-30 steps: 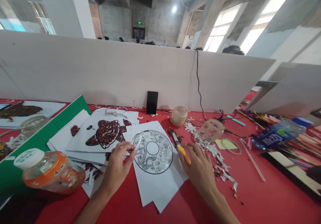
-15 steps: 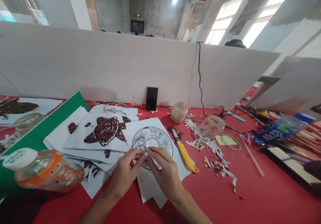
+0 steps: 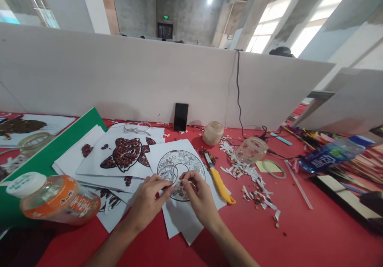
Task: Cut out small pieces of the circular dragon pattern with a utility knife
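Observation:
My left hand [image 3: 154, 193] is closed, thumb and fingers pinching the edge of a thin, pale roll of tape [image 3: 168, 166] tilted up above the paper. Just to its right, my right hand [image 3: 197, 193] has its fingers curled together; whatever is in them is too small to make out. Under both hands lies a white sheet with a printed round line drawing [image 3: 191, 160], partly covered by the hands. A yellow utility knife [image 3: 220, 184] rests at the sheet's right edge, its blade end pointing away from me.
On the left are papers with a bean-covered animal picture [image 3: 127, 154], a green board [image 3: 89, 119] and an orange-labelled bottle [image 3: 61, 199]. A phone [image 3: 181, 116] leans on the white partition [image 3: 134, 75]. Rightward stand jars [image 3: 213, 133], paper scraps [image 3: 253, 175] and a blue-labelled bottle [image 3: 332, 153].
My right hand has moved slightly right, away from the tape roll, and its fingers have curled. My left hand still grips the roll, which is now tilted differently.

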A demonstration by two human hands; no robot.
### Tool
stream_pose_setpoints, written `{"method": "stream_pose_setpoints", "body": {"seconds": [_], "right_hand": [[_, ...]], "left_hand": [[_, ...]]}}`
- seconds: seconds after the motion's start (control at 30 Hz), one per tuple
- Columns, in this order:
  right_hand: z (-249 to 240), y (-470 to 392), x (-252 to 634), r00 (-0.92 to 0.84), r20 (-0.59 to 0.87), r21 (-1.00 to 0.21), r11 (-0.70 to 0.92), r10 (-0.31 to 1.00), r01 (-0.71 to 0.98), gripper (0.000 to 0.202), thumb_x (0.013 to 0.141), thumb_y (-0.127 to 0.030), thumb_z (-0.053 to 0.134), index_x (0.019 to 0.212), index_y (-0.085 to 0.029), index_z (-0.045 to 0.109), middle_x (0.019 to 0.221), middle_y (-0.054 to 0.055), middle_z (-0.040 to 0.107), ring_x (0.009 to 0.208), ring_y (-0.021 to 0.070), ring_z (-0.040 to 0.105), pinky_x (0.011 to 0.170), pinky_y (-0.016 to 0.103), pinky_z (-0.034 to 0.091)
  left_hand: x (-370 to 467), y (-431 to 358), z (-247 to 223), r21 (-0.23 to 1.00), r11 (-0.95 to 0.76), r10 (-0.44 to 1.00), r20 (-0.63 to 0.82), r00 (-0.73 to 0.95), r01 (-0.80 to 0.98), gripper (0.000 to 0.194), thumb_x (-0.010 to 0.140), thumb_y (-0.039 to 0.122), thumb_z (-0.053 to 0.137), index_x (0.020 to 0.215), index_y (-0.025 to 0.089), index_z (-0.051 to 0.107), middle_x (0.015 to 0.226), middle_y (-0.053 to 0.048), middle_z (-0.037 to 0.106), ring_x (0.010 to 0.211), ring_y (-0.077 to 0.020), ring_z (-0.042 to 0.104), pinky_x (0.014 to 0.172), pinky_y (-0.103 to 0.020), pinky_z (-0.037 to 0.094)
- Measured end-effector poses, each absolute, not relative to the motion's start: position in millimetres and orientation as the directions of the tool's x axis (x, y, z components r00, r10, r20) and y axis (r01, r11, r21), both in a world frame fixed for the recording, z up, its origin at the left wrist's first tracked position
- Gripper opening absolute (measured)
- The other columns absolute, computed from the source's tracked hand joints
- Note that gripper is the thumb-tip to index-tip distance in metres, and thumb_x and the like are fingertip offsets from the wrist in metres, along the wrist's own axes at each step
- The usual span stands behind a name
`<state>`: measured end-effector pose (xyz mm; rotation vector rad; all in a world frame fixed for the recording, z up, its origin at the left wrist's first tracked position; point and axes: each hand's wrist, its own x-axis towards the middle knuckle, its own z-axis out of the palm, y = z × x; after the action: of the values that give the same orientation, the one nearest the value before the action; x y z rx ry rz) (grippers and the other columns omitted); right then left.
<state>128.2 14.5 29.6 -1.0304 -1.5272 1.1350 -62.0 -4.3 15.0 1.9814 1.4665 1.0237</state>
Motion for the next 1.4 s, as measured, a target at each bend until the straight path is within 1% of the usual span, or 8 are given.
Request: {"method": "stream_pose_setpoints", "body": {"seconds": [0.33, 0.47, 0.63, 0.9, 1.07, 1.13, 1.27, 1.4], "right_hand": [[15.9, 19.8, 127.0, -0.27, 0.04, -0.943, -0.053, 0.962, -0.329, 0.032, 0.091, -0.047, 0.073, 0.103, -0.026, 0.052, 0.092, 0.002, 0.071, 0.079, 0.0168, 0.07, 0.085, 0.035, 0.055], [21.8, 16.5, 127.3, -0.262, 0.162, -0.986, 0.146, 0.951, -0.08, 0.035, 0.091, -0.039, 0.072, 0.12, -0.027, 0.056, 0.1, 0.003, 0.068, 0.086, 0.0173, 0.067, 0.08, 0.032, 0.054], [26.5, 13.9, 125.1, -0.339, 0.367, -0.835, 0.467, 0.867, 0.29, 0.007, 0.097, -0.022, 0.06, 0.094, -0.023, 0.066, 0.093, 0.004, 0.064, 0.085, 0.017, 0.062, 0.078, 0.029, 0.05], [18.8, 15.2, 118.1, -0.436, 0.553, -0.465, 0.697, 0.71, 0.546, 0.01, 0.104, -0.017, 0.05, 0.099, -0.022, 0.057, 0.095, 0.005, 0.067, 0.088, 0.0203, 0.06, 0.081, 0.034, 0.043], [24.8, 8.5, 122.3, -0.54, 0.643, -0.27, 0.821, 0.543, 0.503, 0.016, 0.104, -0.011, 0.045, 0.103, -0.022, 0.056, 0.094, 0.004, 0.069, 0.083, 0.0191, 0.059, 0.079, 0.035, 0.043], [25.8, 5.6, 128.4, -0.523, 0.642, -0.335, 0.818, 0.561, 0.467, 0.017, 0.104, -0.01, 0.045, 0.104, -0.023, 0.057, 0.095, 0.004, 0.069, 0.086, 0.0189, 0.06, 0.081, 0.034, 0.044], [28.3, 7.4, 143.7, -0.329, 0.417, -0.73, 0.528, 0.847, 0.434, 0.01, 0.103, -0.022, 0.05, 0.1, -0.023, 0.059, 0.093, 0.004, 0.067, 0.085, 0.0181, 0.061, 0.075, 0.03, 0.048], [33.9, 10.0, 152.0, -0.341, 0.211, -0.873, 0.334, 0.916, 0.357, 0.012, 0.099, -0.031, 0.056, 0.101, -0.022, 0.064, 0.094, 0.004, 0.069, 0.083, 0.0182, 0.062, 0.075, 0.03, 0.05]], "left_hand": [[-62.7, -3.8, 21.7, 0.63, -0.334, 0.927, 0.353, 0.125, 0.701, 0.023, 0.102, 0.038, 0.055, 0.098, 0.025, 0.074, 0.087, -0.002, 0.069, 0.084, -0.0223, 0.064, 0.079, -0.036, 0.048], [-62.3, -4.2, 26.9, 0.584, -0.409, 0.901, 0.381, 0.208, 0.701, 0.021, 0.103, 0.034, 0.054, 0.1, 0.024, 0.072, 0.087, -0.001, 0.071, 0.086, -0.022, 0.063, 0.081, -0.036, 0.045], [-60.4, -4.7, 29.5, 0.515, -0.474, 0.871, 0.395, 0.293, 0.714, 0.018, 0.102, 0.022, 0.051, 0.104, 0.022, 0.069, 0.093, -0.002, 0.07, 0.093, -0.0234, 0.058, 0.083, -0.037, 0.04], [-59.1, -6.9, 29.7, 0.574, -0.454, 0.881, 0.405, 0.246, 0.682, 0.02, 0.1, 0.019, 0.049, 0.089, 0.022, 0.065, 0.086, -0.001, 0.067, 0.089, -0.0223, 0.056, 0.082, -0.037, 0.037], [-74.5, 1.0, 28.7, 0.59, -0.431, 0.868, 0.478, 0.134, 0.683, 0.025, 0.102, 0.023, 0.046, 0.088, 0.023, 0.067, 0.089, -0.003, 0.07, 0.09, -0.023, 0.059, 0.082, -0.038, 0.041], [-87.1, 8.0, 24.7, 0.548, -0.331, 0.85, 0.526, -0.01, 0.768, 0.026, 0.101, 0.023, 0.045, 0.093, 0.023, 0.07, 0.097, -0.005, 0.072, 0.095, -0.0253, 0.06, 0.086, -0.04, 0.042], [-99.2, 14.5, 20.3, 0.381, -0.086, 0.839, 0.526, -0.139, 0.921, 0.023, 0.095, 0.021, 0.056, 0.111, 0.021, 0.071, 0.121, -0.011, 0.067, 0.115, -0.0344, 0.056, 0.095, -0.048, 0.042], [-80.4, 4.1, 27.1, 0.468, -0.38, 0.836, 0.542, 0.08, 0.798, 0.028, 0.1, 0.025, 0.052, 0.125, 0.021, 0.065, 0.121, -0.01, 0.068, 0.116, -0.0278, 0.059, 0.101, -0.044, 0.046]]}}
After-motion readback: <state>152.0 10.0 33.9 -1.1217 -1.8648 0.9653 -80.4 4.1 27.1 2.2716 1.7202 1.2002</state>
